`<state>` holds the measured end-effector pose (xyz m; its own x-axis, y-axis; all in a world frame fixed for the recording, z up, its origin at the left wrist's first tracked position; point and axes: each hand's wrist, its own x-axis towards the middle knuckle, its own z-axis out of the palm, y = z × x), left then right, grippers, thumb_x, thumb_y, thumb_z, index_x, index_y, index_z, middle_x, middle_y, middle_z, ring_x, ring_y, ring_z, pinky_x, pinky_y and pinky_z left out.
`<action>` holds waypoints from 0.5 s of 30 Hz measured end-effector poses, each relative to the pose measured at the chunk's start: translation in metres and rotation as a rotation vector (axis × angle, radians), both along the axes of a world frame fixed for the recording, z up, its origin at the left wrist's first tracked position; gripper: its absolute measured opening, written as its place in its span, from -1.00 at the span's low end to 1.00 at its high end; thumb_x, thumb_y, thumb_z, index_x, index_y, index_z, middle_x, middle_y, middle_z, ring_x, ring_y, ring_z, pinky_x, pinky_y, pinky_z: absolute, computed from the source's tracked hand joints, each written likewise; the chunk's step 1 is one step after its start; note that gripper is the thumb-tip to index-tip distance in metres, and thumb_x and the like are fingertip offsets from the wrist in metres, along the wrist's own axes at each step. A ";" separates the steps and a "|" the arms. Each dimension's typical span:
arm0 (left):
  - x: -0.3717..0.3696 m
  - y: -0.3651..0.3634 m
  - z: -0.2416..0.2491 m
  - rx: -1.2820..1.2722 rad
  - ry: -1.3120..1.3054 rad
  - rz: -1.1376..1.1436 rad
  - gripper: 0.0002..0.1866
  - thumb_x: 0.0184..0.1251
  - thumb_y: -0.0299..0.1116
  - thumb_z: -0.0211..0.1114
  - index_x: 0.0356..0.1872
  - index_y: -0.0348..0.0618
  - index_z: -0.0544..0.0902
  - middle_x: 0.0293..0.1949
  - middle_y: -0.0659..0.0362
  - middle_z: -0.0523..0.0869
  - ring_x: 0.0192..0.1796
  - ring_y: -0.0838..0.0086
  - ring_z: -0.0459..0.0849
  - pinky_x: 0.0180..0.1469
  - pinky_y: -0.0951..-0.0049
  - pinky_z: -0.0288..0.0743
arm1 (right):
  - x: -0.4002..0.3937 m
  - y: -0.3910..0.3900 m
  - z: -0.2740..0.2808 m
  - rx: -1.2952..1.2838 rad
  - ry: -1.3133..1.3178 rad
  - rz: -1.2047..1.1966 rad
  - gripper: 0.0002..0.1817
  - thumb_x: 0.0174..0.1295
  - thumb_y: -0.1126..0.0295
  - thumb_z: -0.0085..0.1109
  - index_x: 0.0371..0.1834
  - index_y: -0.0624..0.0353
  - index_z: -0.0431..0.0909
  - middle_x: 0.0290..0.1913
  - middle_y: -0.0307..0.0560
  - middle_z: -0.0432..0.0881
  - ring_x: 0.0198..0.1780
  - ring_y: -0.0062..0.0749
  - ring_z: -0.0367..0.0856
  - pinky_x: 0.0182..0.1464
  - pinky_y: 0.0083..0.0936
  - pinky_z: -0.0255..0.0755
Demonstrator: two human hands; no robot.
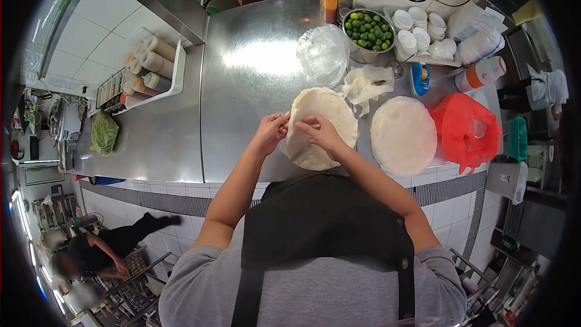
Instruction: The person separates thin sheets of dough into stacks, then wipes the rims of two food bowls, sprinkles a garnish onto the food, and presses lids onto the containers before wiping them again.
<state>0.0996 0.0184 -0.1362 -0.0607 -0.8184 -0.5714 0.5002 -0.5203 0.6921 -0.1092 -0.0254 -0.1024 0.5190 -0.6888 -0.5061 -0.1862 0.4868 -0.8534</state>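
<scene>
A stack of large, pale flour tortillas (pixel 330 112) lies in front of me on the steel counter, its left edge lifted and curling up. My left hand (pixel 273 133) is closed at that raised edge, thumb and fingers pinching it. Over the near part of the stack, my right hand (pixel 321 134) has its fingers bent together against the inner side of the same lifted edge. A second round stack of tortillas (pixel 403 136) rests flat to the right, apart from both hands. How many layers the fingers hold cannot be made out.
Behind the tortillas are a clear plastic bag (pixel 322 54), crumpled paper (pixel 369 85) and a bowl of limes (pixel 368 30). A red bag (pixel 466 133) and a blue tape dispenser (pixel 419 79) stand right. Sauce bottles fill a white basket (pixel 175 75) left. Another person (pixel 100 251) is at lower left.
</scene>
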 end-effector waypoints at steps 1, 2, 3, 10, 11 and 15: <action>-0.010 0.002 0.010 -0.006 -0.005 0.026 -0.78 0.51 -0.23 0.27 -0.27 -0.16 0.66 -0.45 0.36 0.60 -0.45 0.70 0.55 -0.33 0.66 0.47 | -0.002 -0.001 0.000 0.003 0.004 0.000 -0.31 0.26 -0.04 0.39 0.18 0.35 0.45 0.11 0.02 0.56 0.03 -0.36 0.60 -0.04 -0.47 0.54; -0.018 0.003 0.020 -0.013 -0.011 0.051 -0.78 0.51 -0.23 0.28 -0.27 -0.17 0.67 -0.45 0.35 0.62 -0.44 0.70 0.56 -0.31 0.66 0.48 | -0.004 -0.002 0.000 0.009 0.016 -0.008 -0.33 0.25 -0.06 0.39 0.13 0.32 0.47 0.06 -0.02 0.55 -0.01 -0.39 0.59 -0.06 -0.47 0.55; -0.025 0.005 0.025 -0.012 -0.008 0.050 -0.78 0.51 -0.23 0.28 -0.27 -0.17 0.67 -0.45 0.35 0.62 -0.44 0.70 0.56 -0.31 0.66 0.48 | -0.006 -0.003 0.001 0.014 0.027 -0.017 -0.35 0.23 -0.08 0.40 0.08 0.29 0.48 0.02 -0.07 0.55 -0.05 -0.42 0.59 -0.09 -0.47 0.55; -0.043 0.001 0.038 -0.060 -0.053 0.022 -0.76 0.43 -0.20 0.37 -0.27 -0.18 0.64 -0.40 0.30 0.65 -0.46 0.68 0.56 -0.32 0.66 0.47 | -0.020 -0.003 -0.011 0.111 -0.149 -0.091 -0.56 0.37 0.07 0.25 0.05 0.21 0.48 0.01 -0.13 0.54 -0.05 -0.40 0.59 -0.08 -0.39 0.60; -0.045 0.001 0.036 -0.068 -0.081 0.010 -0.73 0.38 -0.19 0.42 -0.28 -0.19 0.62 -0.40 0.29 0.65 -0.46 0.69 0.55 -0.35 0.67 0.45 | -0.021 -0.002 -0.014 0.136 -0.189 -0.114 -0.62 0.40 0.12 0.19 0.01 0.22 0.48 -0.02 -0.10 0.55 -0.06 -0.39 0.59 -0.08 -0.38 0.61; -0.061 0.002 0.037 -0.125 -0.435 -0.057 -0.63 0.24 -0.16 0.55 -0.27 -0.21 0.58 -0.41 0.25 0.64 -0.47 0.70 0.53 -0.40 0.67 0.42 | -0.016 -0.001 -0.043 -0.198 0.020 -0.047 -0.71 0.43 0.24 0.03 -0.16 0.32 0.48 -0.20 0.07 0.57 -0.10 -0.33 0.61 -0.13 -0.33 0.56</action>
